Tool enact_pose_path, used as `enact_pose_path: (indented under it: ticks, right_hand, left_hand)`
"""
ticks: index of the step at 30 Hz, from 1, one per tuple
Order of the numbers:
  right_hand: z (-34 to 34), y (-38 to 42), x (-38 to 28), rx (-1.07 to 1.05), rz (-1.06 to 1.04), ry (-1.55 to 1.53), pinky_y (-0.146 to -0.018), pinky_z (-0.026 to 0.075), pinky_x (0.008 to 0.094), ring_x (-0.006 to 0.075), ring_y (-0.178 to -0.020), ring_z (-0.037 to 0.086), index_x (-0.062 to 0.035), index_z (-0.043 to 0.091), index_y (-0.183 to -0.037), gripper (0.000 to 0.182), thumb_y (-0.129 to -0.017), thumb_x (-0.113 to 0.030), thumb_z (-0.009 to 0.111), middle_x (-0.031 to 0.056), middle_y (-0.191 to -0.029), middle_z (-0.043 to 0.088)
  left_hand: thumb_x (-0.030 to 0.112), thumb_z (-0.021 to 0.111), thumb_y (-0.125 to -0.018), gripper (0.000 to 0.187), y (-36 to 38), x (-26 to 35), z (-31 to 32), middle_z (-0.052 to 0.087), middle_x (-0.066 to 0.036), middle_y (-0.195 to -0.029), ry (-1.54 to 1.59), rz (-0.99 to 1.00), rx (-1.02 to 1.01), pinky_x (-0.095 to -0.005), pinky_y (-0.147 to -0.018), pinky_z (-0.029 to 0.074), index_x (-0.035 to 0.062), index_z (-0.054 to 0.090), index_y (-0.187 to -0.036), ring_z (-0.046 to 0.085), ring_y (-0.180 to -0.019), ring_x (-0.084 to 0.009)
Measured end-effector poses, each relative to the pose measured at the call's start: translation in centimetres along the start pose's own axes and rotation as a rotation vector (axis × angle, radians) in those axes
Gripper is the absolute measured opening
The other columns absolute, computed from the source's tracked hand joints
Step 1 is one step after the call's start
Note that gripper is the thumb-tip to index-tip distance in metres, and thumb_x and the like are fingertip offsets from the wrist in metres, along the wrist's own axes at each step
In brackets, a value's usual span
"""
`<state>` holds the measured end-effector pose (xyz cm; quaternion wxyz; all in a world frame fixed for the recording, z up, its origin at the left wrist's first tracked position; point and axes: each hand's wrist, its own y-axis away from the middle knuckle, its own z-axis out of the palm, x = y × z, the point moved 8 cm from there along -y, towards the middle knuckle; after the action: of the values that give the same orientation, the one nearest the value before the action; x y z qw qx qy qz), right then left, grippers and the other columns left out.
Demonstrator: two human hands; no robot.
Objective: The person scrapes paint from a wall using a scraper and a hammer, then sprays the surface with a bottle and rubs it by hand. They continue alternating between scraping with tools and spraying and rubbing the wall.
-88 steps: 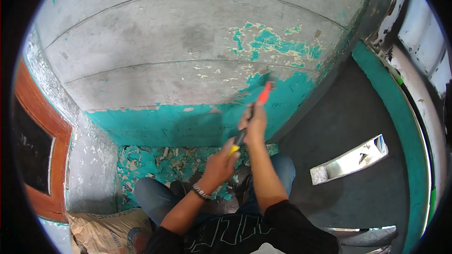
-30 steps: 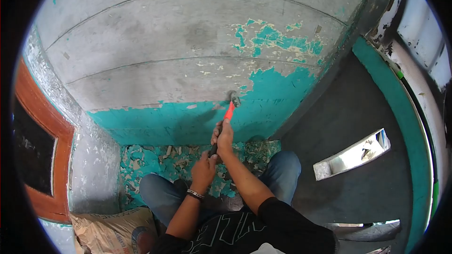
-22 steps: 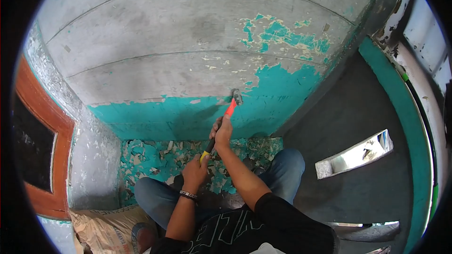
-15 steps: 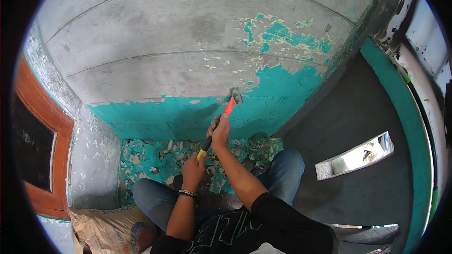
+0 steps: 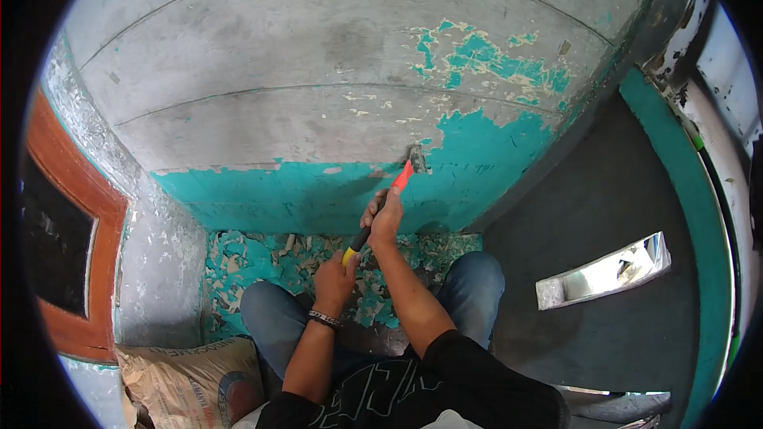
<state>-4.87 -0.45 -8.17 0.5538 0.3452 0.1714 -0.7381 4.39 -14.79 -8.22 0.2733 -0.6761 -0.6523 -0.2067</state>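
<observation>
A long-handled scraper (image 5: 404,178) with a red neck and a black and yellow grip is held in both hands. Its grey metal head meets the wall at the edge between bare grey surface and turquoise paint (image 5: 477,167). My right hand (image 5: 385,216) is closed round the upper handle, just below the red part. Lower down, at the yellow end, my left hand (image 5: 334,280) grips the handle; a dark bracelet is on that wrist. The wall (image 5: 262,123) is mostly stripped above, with turquoise patches at the upper right.
Paint flakes (image 5: 254,270) cover the floor at the wall's foot, between and beside my knees. A paper cement bag (image 5: 191,381) lies at lower left, below a brown wooden frame (image 5: 107,270). On the right, a dark grey wall (image 5: 596,206) has a bright rectangular opening (image 5: 608,272).
Both hands and the scraper have moved slightly right, and its head now meets the wall further right along the paint edge. My left knee has shifted a little right; the view has turned slightly.
</observation>
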Motion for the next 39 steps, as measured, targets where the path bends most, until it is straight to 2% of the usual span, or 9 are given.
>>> enact_pose_path:
  ticks: [10,19,24,28,31,32,34,36,39]
  right_hand:
    - [0.6,-0.4,0.7,0.023,-0.006,-0.072,-0.038,0.036,0.0317,0.0135,-0.037,0.037,-0.0095,0.046,-0.090,0.043,-0.096,-0.051,0.041,0.0002,-0.057,0.041]
    - [2.3,-0.3,-1.5,0.038,-0.030,-0.122,-0.041,0.036,0.0313,0.0137,-0.042,0.037,-0.0106,0.046,-0.088,0.045,-0.098,-0.053,0.035,-0.0002,-0.058,0.039]
    - [2.6,-2.2,-3.6,0.086,-0.086,-0.297,-0.040,0.034,0.0286,0.0115,-0.043,0.035,-0.0110,0.046,-0.082,0.046,-0.099,-0.052,0.034,-0.0022,-0.059,0.041]
    - [-2.1,-5.3,-10.9,0.181,-0.037,-0.508,-0.040,0.031,0.0250,0.0086,-0.045,0.031,-0.0119,0.046,-0.081,0.047,-0.098,-0.054,0.035,-0.0038,-0.060,0.039]
    - [-5.9,-5.2,-15.1,0.204,-0.121,-0.484,-0.038,0.030,0.0255,0.0084,-0.045,0.032,-0.0113,0.046,-0.082,0.047,-0.098,-0.054,0.035,-0.0038,-0.060,0.039]
    - [-6.5,-4.2,-16.5,0.213,-0.215,-0.336,-0.038,0.030,0.0261,0.0085,-0.044,0.033,-0.0109,0.047,-0.084,0.046,-0.098,-0.054,0.037,-0.0035,-0.059,0.039]
    - [-6.3,-1.7,-17.5,0.237,-0.302,-0.188,-0.037,0.030,0.0267,0.0087,-0.043,0.034,-0.0104,0.047,-0.085,0.046,-0.097,-0.054,0.038,-0.0033,-0.059,0.039]
    - [-3.5,0.2,-14.3,0.115,-0.211,0.109,-0.036,0.031,0.0278,0.0098,-0.041,0.036,-0.0093,0.047,-0.087,0.044,-0.097,-0.052,0.041,-0.0024,-0.057,0.039]
    - [-2.2,0.3,-6.3,0.051,-0.109,0.311,-0.036,0.032,0.0274,0.0107,-0.039,0.037,-0.0091,0.046,-0.088,0.040,-0.098,-0.048,0.041,-0.0017,-0.056,0.039]
  left_hand:
    - [0.045,0.058,-0.089,0.042,-1.1,-0.3,-1.4,0.063,-0.019,-0.067,-0.025,0.018,0.045,-0.0485,-0.055,0.047,0.0035,0.062,-0.090,0.062,-0.063,-0.0388]
    - [0.049,0.057,-0.088,0.045,-1.9,3.2,-5.8,0.062,-0.017,-0.064,-0.133,0.055,0.070,-0.0460,-0.053,0.048,0.0046,0.060,-0.083,0.063,-0.061,-0.0370]
    - [0.050,0.058,-0.087,0.045,-4.5,7.5,-9.4,0.063,-0.015,-0.065,-0.216,0.237,0.022,-0.0444,-0.056,0.049,0.0049,0.063,-0.086,0.064,-0.061,-0.0327]
    - [0.046,0.058,-0.087,0.042,-7.0,15.4,-5.5,0.065,-0.015,-0.067,-0.131,0.476,-0.031,-0.0436,-0.057,0.051,0.0045,0.062,-0.088,0.066,-0.065,-0.0319]
    - [0.044,0.055,-0.090,0.042,-5.1,18.9,-1.9,0.065,-0.017,-0.072,-0.004,0.571,-0.116,-0.0466,-0.060,0.050,0.0026,0.059,-0.092,0.066,-0.068,-0.0346]
    - [0.044,0.055,-0.090,0.042,-4.4,18.8,-1.3,0.065,-0.017,-0.072,-0.001,0.576,-0.116,-0.0466,-0.060,0.050,0.0026,0.059,-0.092,0.066,-0.068,-0.0346]
    - [0.045,0.051,-0.093,0.044,-2.8,17.0,0.2,0.065,-0.019,-0.074,0.169,0.456,-0.182,-0.0492,-0.062,0.049,0.0010,0.058,-0.093,0.065,-0.071,-0.0378]
    - [0.045,0.046,-0.095,0.047,-1.1,12.9,3.3,0.064,-0.021,-0.074,0.213,0.366,-0.226,-0.0501,-0.063,0.048,-0.0001,0.057,-0.093,0.063,-0.073,-0.0411]
    - [0.040,0.045,-0.097,0.040,0.2,5.8,5.0,0.063,-0.022,-0.070,0.317,0.224,-0.032,-0.0502,-0.062,0.048,0.0014,0.056,-0.092,0.063,-0.070,-0.0420]
